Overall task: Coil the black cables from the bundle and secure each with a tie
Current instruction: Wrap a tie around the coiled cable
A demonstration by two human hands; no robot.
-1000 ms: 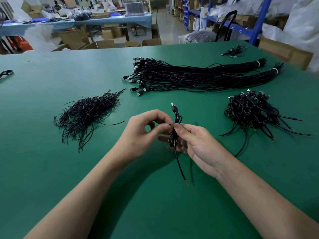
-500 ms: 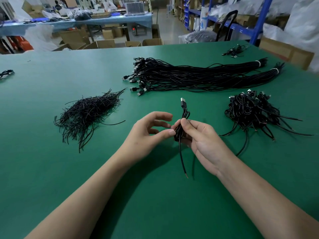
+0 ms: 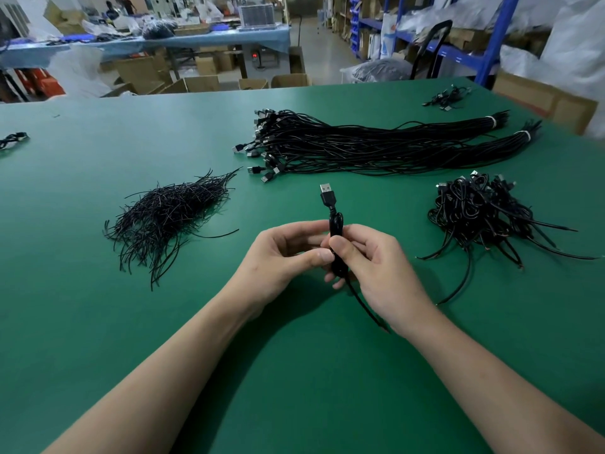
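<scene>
- While both hands meet above the middle of the green table, I see the left grip pinching the coiled cable between thumb and fingertips.
- The right grip is clenched round the same coil from the 3 o'clock side, its thumb laid across the front.
- The coil stands roughly upright. Its USB plug points to 12 o'clock, and its loose tail trails towards 5 o'clock under the right palm.
- I cannot tell whether a tie is on it.
- The long cable bundle lies at 12 o'clock from the hands.
- A pile of ties sits at 10 o'clock.
- A heap of coiled cables sits at 2 o'clock.
</scene>
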